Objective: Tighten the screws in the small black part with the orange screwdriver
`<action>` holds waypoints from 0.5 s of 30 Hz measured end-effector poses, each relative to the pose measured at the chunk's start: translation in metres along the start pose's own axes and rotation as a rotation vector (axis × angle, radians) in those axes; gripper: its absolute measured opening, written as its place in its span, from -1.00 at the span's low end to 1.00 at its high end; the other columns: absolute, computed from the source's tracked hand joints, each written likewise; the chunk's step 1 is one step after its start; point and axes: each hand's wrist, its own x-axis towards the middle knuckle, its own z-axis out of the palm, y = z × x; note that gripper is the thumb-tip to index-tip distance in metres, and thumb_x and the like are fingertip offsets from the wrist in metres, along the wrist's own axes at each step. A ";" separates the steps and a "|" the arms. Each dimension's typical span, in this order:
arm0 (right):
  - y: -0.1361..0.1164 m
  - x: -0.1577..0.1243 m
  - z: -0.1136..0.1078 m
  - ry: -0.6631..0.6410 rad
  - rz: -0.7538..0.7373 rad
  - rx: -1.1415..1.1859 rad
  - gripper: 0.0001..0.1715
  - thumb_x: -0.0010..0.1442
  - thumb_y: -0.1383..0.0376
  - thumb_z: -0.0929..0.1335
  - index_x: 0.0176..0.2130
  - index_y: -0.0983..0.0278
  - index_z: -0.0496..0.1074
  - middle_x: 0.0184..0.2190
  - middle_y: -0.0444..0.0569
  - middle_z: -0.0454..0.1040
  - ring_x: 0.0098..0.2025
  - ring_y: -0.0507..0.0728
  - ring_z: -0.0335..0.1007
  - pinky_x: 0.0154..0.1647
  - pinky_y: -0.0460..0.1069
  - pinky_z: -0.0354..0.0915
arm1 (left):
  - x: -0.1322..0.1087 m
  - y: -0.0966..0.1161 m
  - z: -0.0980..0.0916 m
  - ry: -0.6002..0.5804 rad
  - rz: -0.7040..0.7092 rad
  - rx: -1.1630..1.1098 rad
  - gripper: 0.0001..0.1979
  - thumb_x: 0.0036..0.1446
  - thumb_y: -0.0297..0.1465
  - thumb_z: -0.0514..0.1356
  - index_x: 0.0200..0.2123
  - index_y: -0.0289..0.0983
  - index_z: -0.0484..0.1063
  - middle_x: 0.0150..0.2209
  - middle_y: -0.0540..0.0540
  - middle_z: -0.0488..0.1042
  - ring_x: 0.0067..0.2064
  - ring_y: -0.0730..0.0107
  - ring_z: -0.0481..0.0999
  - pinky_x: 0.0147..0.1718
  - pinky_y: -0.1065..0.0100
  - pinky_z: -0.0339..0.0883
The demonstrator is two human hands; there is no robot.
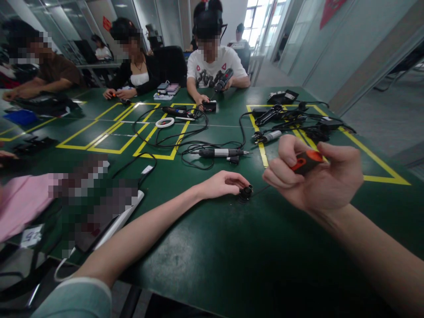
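My right hand (308,176) is closed round the orange and dark grey handle of a screwdriver (307,160), held above the green table. Its thin dark shaft slants left from under my fingers toward a small black round part (245,192). That part stands on the tabletop, with a short metallic-looking end at its top. The fingers of my left hand (225,184) curl closed against its left side and top, gripping it. Whether the screwdriver's tip touches the part cannot be made out.
Beyond my hands lie a grey-black electric screwdriver (218,153) with coiled cable, a white ring (164,123) and a heap of black cables (298,117). A white power strip (121,221) is at left. Across the green table (205,247), a person (215,66) holds a power tool.
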 end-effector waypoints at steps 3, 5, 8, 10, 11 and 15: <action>0.003 0.001 0.003 0.019 -0.025 -0.035 -0.65 0.31 0.03 0.35 -0.37 0.19 0.29 -0.66 -0.29 0.09 -0.67 -0.02 -0.14 -0.60 -0.05 -0.01 | 0.000 0.000 0.003 0.002 -0.004 0.107 -0.61 -0.19 -0.55 0.27 -0.18 -0.33 0.59 -0.24 -0.06 0.64 -0.27 0.47 0.56 -0.13 0.38 0.43; 0.005 0.002 0.005 0.027 -0.070 -0.079 -0.66 0.33 0.04 0.36 -0.36 0.19 0.32 -0.59 -0.21 0.24 -0.63 0.01 0.02 -0.58 -0.04 0.05 | -0.001 0.000 0.005 0.001 -0.001 0.174 -0.60 -0.17 -0.54 0.29 -0.15 -0.33 0.59 -0.21 -0.07 0.64 -0.26 0.47 0.55 -0.12 0.38 0.42; 0.007 0.002 0.008 0.023 -0.072 -0.122 -0.60 0.38 0.03 0.33 -0.40 0.21 0.37 -0.58 -0.16 0.26 -0.60 0.04 0.08 -0.58 -0.02 0.06 | -0.003 0.000 0.007 0.010 0.009 0.270 -0.58 -0.12 -0.49 0.34 -0.10 -0.34 0.58 -0.18 -0.10 0.63 -0.19 0.41 0.56 -0.08 0.36 0.41; 0.006 0.001 0.010 0.018 -0.036 -0.112 -0.49 0.42 -0.02 0.27 -0.46 0.21 0.35 -0.65 -0.20 0.13 -0.63 0.03 -0.03 -0.60 -0.02 0.00 | -0.005 0.000 0.008 0.012 0.009 0.328 -0.58 -0.09 -0.44 0.38 -0.09 -0.34 0.58 -0.19 -0.09 0.63 -0.19 0.39 0.55 -0.09 0.34 0.41; 0.005 0.000 0.010 0.016 -0.024 -0.096 -0.44 0.43 -0.05 0.25 -0.49 0.21 0.34 -0.68 -0.22 0.05 -0.65 0.02 -0.09 -0.61 -0.02 -0.03 | -0.005 0.000 0.009 0.015 0.011 0.355 -0.59 -0.08 -0.40 0.40 -0.09 -0.33 0.58 -0.19 -0.08 0.62 -0.20 0.38 0.55 -0.10 0.34 0.41; 0.002 -0.004 0.010 0.002 0.001 -0.028 -0.46 0.35 -0.10 0.28 -0.48 0.20 0.34 -0.72 -0.29 -0.08 -0.68 -0.01 -0.22 -0.62 -0.03 -0.09 | -0.007 0.000 0.012 0.046 0.055 0.476 -0.57 -0.05 -0.24 0.46 -0.12 -0.31 0.59 -0.19 -0.07 0.62 -0.19 0.34 0.55 -0.15 0.36 0.39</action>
